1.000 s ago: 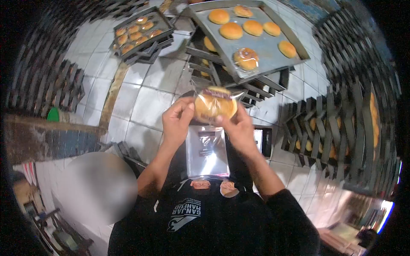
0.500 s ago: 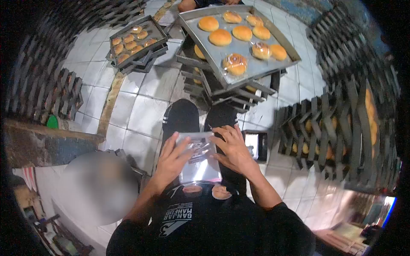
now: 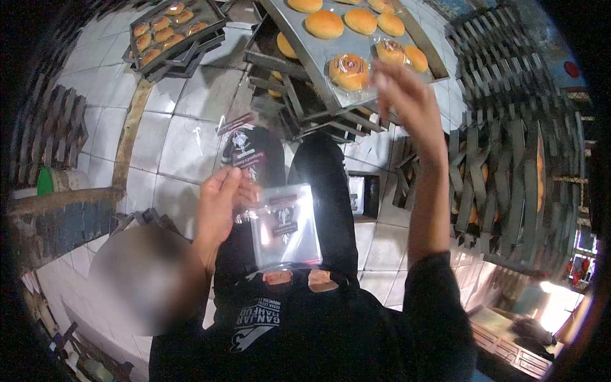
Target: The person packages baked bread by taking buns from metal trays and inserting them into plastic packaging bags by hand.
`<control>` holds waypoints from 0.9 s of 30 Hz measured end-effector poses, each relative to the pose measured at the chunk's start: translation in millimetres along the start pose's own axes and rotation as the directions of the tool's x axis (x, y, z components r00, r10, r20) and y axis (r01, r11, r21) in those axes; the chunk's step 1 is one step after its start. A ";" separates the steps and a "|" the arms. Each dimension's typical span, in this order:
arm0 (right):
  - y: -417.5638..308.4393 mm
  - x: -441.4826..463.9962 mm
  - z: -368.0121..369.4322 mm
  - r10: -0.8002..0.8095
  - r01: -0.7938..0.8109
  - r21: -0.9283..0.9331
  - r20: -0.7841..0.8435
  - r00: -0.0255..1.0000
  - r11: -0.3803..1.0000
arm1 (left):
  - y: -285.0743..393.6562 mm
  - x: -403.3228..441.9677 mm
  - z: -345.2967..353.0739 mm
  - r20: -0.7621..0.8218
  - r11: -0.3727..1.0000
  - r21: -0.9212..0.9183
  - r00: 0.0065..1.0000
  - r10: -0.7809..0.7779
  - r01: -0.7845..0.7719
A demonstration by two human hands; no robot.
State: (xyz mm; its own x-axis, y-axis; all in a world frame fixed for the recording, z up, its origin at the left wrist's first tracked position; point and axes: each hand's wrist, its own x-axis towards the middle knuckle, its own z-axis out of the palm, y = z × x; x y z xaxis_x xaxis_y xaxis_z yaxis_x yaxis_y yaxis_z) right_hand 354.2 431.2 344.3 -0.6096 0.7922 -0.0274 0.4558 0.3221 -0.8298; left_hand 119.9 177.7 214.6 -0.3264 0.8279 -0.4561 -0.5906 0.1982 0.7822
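My left hand [image 3: 223, 197] pinches a clear printed plastic bag [image 3: 240, 145] and holds it up over my left knee. On my lap lies a stack of similar plastic bags [image 3: 296, 232]. My right hand [image 3: 407, 95] is raised at the near right edge of a metal tray [image 3: 354, 99], its fingers blurred by motion. Just left of those fingers sits a wrapped bun [image 3: 349, 71]; another wrapped bun [image 3: 389, 51] lies behind them. Several plain golden buns, one a round bun [image 3: 324, 25], rest on the same tray.
Beneath the tray are more stacked trays [image 3: 299, 105]. A smaller tray of buns [image 3: 213, 25] stands at the far left on the tiled floor [image 3: 184, 143]. Tall stacks of dark trays [image 3: 484, 172] rise at the right. A blurred round shape [image 3: 146, 280] is at my left.
My left hand has lifted one bag off the stack and moved left with it. My right hand has left the bags and gone up and right to the tray. The view has shifted.
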 end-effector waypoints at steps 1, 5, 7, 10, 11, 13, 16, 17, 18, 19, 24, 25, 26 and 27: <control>-0.9 45.9 -11.7 -0.034 0.035 0.087 -0.019 0.999 0.996 | -15.1 6.4 -0.7 -0.051 1.000 -0.015 0.999 -0.011 0.010; 83.6 239.7 -13.8 -0.065 0.071 -0.427 0.030 0.997 0.901 | -23.0 10.1 -10.5 0.015 0.999 -0.047 1.000 -0.003 0.003; 88.9 275.9 3.2 0.035 -0.040 -0.615 -0.020 0.999 0.787 | -26.9 8.3 -8.3 -0.044 0.993 -0.099 0.997 0.055 -0.059; 70.4 271.5 24.1 0.069 -0.132 -0.652 -0.123 0.990 0.747 | -23.1 5.1 -7.6 -0.102 0.988 -0.115 0.990 0.093 -0.104; 62.6 260.5 24.3 0.008 -0.090 -0.621 -0.134 0.991 0.778 | -19.5 4.3 -6.8 -0.117 0.986 -0.126 0.989 0.093 -0.108; 47.7 227.3 22.3 -0.113 0.067 -0.631 -0.032 0.993 0.773 | -24.1 5.4 -11.8 -0.103 0.995 -0.020 0.990 0.099 -0.101; 32.5 173.0 44.1 -0.052 0.025 -0.471 -0.046 0.998 0.882 | -7.3 13.4 1.0 -0.104 0.989 -0.131 0.993 0.047 -0.061; 29.3 157.8 45.4 -0.085 0.053 -0.328 -0.083 0.993 0.943 | -3.4 20.0 -1.8 -0.022 0.980 -0.188 0.998 0.060 -0.063; 17.8 141.0 48.5 -0.128 0.109 -0.130 -0.152 0.980 0.986 | 4.3 27.6 0.0 -0.039 0.967 -0.244 0.997 0.072 -0.079; 4.4 118.7 53.4 -0.155 0.174 0.074 -0.214 0.965 0.982 | 12.0 33.8 2.4 -0.065 0.948 -0.303 0.995 0.080 -0.096; -54.2 -41.1 115.9 -0.070 0.100 0.310 -0.106 0.992 0.945 | 4.6 97.2 -19.6 -0.070 0.814 -0.580 0.997 -0.032 -0.015; -46.4 -61.0 132.5 -0.363 0.379 0.129 -0.127 0.923 0.916 | -1.8 112.6 -20.4 -0.034 0.821 -0.569 0.997 -0.069 0.037; -32.3 -70.6 144.6 -0.620 0.617 -0.058 -0.092 0.779 0.784 | -5.5 121.3 -17.4 0.001 0.825 -0.557 0.994 -0.111 0.093; -14.0 -72.7 148.1 -0.671 0.649 -0.194 -0.081 0.737 0.736 | -7.0 115.7 0.2 0.014 0.878 -0.479 1.000 0.025 -0.015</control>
State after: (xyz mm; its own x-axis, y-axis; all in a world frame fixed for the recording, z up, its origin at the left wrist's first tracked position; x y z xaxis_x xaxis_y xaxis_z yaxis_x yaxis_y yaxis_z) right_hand 296.1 292.3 275.3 -0.7027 0.4097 0.5817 0.0661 0.8516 -0.5200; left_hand 86.4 272.3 156.4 -0.3307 0.8397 -0.4308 -0.8668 -0.0898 0.4905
